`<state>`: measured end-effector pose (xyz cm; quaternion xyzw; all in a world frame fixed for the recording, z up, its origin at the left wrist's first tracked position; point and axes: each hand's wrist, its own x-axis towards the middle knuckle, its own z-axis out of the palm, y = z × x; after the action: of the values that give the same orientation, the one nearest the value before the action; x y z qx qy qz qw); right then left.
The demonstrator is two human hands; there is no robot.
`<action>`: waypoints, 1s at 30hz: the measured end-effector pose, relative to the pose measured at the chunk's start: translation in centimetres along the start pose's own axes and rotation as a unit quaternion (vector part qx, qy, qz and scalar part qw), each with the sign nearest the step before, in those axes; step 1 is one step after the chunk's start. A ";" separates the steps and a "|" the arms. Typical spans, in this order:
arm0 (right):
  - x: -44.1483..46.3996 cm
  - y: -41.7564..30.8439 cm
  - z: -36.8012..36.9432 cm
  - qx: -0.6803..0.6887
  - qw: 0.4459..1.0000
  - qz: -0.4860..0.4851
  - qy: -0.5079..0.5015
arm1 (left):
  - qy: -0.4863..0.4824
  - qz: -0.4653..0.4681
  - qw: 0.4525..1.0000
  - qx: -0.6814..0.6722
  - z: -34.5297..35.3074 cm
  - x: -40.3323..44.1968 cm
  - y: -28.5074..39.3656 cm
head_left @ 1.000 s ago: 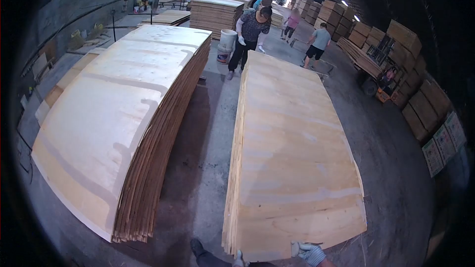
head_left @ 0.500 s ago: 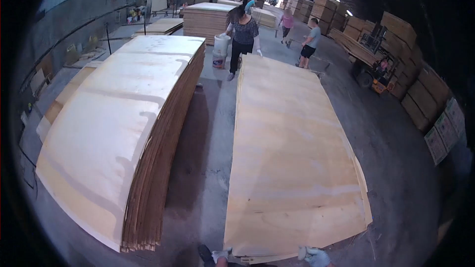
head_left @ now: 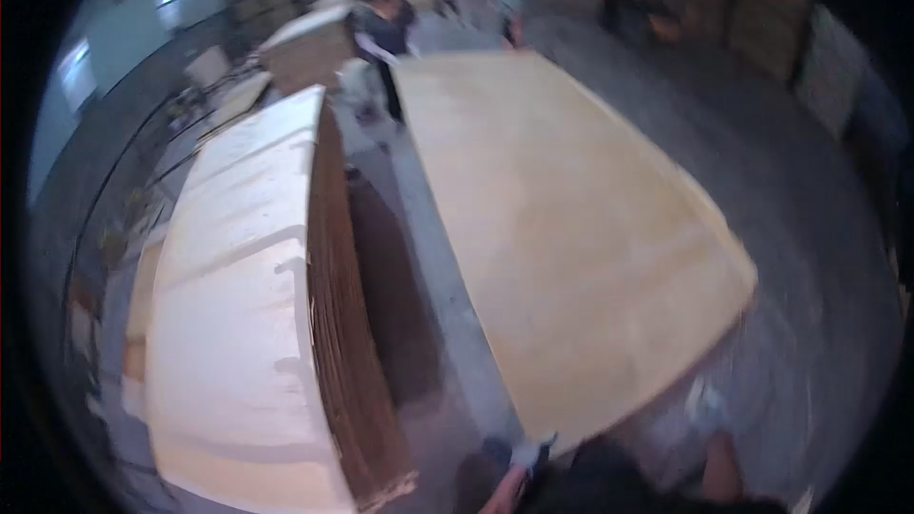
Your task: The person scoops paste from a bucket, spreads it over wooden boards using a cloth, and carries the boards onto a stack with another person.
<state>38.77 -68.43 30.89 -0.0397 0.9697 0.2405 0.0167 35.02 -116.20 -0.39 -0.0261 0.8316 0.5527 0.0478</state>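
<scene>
A large, pale wood veneer sheet stretches away in front of me on the right. My left hand, in a light glove, is closed at the sheet's near left corner. Lower right, my gloved right hand is off the sheet, a short way from its near edge. Motion blur smears the fingers of that hand. At the far end a person in a dark top has a hand at the sheet's far left corner.
On the left stands a tall stack of sheets with a whitish, streaked top. A strip of concrete floor runs between it and the veneer. Behind are another stack, a pale bucket and another person.
My view has swung and blurred. The veneer's near end now lies further right and looks shifted. My right hand has come away from the near edge; my left remains at the corner.
</scene>
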 end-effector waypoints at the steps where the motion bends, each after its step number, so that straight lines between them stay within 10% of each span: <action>1: -1.1 0.9 0.5 -0.092 0.995 -0.019 0.016 | -0.151 -0.332 0.928 -0.079 -3.8 -3.4 5.2; 3: -1.8 3.6 1.0 -0.247 0.963 -0.103 0.034 | -0.098 -0.389 0.908 -0.121 -17.5 -4.6 26.6; 4: -0.8 4.5 2.3 -0.233 0.967 -0.098 0.025 | -0.131 -0.449 0.877 -0.109 -20.7 -6.5 24.6; 5: 0.3 4.8 4.6 -0.085 0.996 -0.023 -0.007 | -0.120 -0.418 0.895 -0.095 -24.5 -7.5 26.0; 6: 2.2 4.8 7.6 0.354 0.920 0.157 -0.052 | -0.108 -0.387 0.912 -0.079 -28.3 -8.6 27.5; 8: 4.0 2.5 13.1 0.769 0.536 0.347 0.042 | -0.062 -0.338 0.937 -0.053 -34.7 -10.5 30.9; 9: 3.9 0.6 16.4 0.827 0.453 0.328 0.060 | -0.015 -0.331 0.942 -0.058 -35.9 -10.4 32.6; 11: 3.6 -4.6 20.4 0.953 0.074 0.286 0.071 | 0.109 -0.321 0.936 -0.096 -38.0 -10.9 34.4; 12: 5.1 -4.5 9.0 0.929 -0.110 0.350 0.043 | 0.175 -0.320 0.923 -0.121 -38.3 -11.2 33.3; 14: 3.8 -7.1 15.9 0.968 -0.092 0.233 -0.028 | 0.277 -0.384 0.870 -0.138 -39.2 -13.4 24.1; 15: 4.9 -7.1 17.4 0.939 -0.064 0.338 -0.033 | 0.308 -0.475 0.824 0.002 -39.0 -13.2 18.2; 16: 5.8 -6.9 15.7 0.941 -0.031 0.336 -0.038 | 0.231 -0.492 0.793 0.276 -38.4 -11.8 18.1; 20: 10.6 -6.1 13.7 0.933 0.072 0.349 -0.054 | 0.151 -0.491 0.803 0.301 -37.6 -8.7 4.9; 23: 13.0 0.7 24.1 0.927 0.351 0.131 -0.013 | 0.141 -0.439 0.858 0.229 -35.4 -8.2 -0.4; 27: 11.0 -4.2 -16.8 0.807 0.418 0.381 0.172 | -0.010 -0.447 0.876 0.180 -32.0 -6.5 -6.0; 28: 11.8 2.1 -14.4 0.907 0.398 0.121 0.062 | 0.020 -0.447 0.883 0.142 -30.1 -6.2 -8.3; 30: 11.7 2.4 -22.9 0.926 0.336 0.147 0.087 | 0.041 -0.419 0.907 0.023 -26.3 -3.8 -14.4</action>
<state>26.61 -77.85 51.62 0.1239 0.5555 -0.8186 -0.0775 38.83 -146.08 -3.10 -0.3940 0.7575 0.4614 0.2411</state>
